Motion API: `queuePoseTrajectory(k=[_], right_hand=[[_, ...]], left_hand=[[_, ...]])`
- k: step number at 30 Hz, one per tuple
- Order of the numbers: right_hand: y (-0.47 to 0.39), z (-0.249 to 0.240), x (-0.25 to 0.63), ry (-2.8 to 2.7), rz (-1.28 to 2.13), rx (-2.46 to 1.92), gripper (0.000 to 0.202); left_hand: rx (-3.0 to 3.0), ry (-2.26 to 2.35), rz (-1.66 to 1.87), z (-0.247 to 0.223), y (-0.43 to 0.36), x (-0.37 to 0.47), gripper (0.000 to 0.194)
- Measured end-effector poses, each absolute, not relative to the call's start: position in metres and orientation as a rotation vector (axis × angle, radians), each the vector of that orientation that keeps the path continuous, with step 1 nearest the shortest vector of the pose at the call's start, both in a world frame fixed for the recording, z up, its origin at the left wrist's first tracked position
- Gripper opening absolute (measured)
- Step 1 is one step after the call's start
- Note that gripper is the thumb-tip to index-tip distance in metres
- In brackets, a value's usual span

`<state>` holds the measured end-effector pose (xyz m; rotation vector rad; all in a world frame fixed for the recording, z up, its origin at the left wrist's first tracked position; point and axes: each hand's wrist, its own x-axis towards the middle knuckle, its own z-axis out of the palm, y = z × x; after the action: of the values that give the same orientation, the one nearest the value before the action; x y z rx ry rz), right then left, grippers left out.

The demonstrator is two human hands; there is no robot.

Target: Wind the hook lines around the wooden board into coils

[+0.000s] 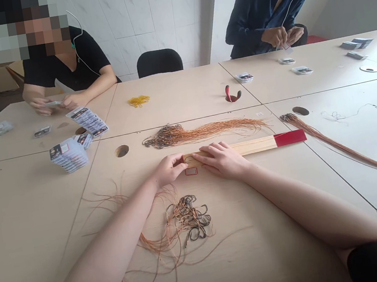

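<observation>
A long wooden strip (255, 145) with a red end lies crosswise before me. A dark fish hook (188, 159) rests on its left end, with thin line running along the wood. My left hand (168, 169) has thumb and forefinger closed about that left end, beside the hook. My right hand (225, 160) lies across the strip, fingers stretched flat on it just right of the hook. A small red-edged label (191, 171) sits below the strip. Nearer me is a loose tangle of hooks (191, 216) with orange lines (155, 246), partly behind my left forearm.
Beyond the strip lies a bundle of hooks with lines (204, 131); another bundle (339, 141) stretches right. Packet stacks (69, 155), yellow pieces (138, 101) and red-handled pliers (232, 95) in a hole are farther off. Two people work across the table (175, 102).
</observation>
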<state>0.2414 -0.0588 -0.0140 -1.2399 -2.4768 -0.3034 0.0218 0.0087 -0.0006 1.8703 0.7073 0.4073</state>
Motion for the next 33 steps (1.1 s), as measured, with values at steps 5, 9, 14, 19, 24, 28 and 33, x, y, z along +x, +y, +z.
queuePoseTrajectory(k=[5,9,14,19,24,28,33], right_hand=[[-0.0601,-0.0122,0.2405,-2.49,-0.304,-1.263,0.04],[-0.0604,-0.0102,0.2391,-2.514,-0.303,-1.294,0.042],[-0.0604,-0.0083,0.2371,-2.54,-0.309,-1.339,0.044],[-0.0612,-0.0085,0.2355,-2.534,-0.321,-1.405,0.048],[-0.0611,-0.0099,0.2352,-2.519,-0.32,-1.422,0.049],[-0.0609,-0.01,0.2351,-2.51,-0.312,-1.428,0.049],[-0.0612,-0.0093,0.2351,-2.502,-0.303,-1.448,0.049]], left_hand=[[1.907,0.718,0.398,-0.0043,0.011,0.0212,0.018],[1.919,0.728,0.401,-0.006,0.012,0.0211,0.019],[1.899,0.727,0.4,-0.0073,0.0127,0.0212,0.019],[1.896,0.745,0.391,-0.0056,0.0125,0.0213,0.02],[1.908,0.737,0.365,-0.0032,0.0118,0.0214,0.021],[1.89,0.73,0.382,-0.0042,0.0118,0.0212,0.02],[1.886,0.739,0.388,-0.0052,0.0117,0.0217,0.02]])
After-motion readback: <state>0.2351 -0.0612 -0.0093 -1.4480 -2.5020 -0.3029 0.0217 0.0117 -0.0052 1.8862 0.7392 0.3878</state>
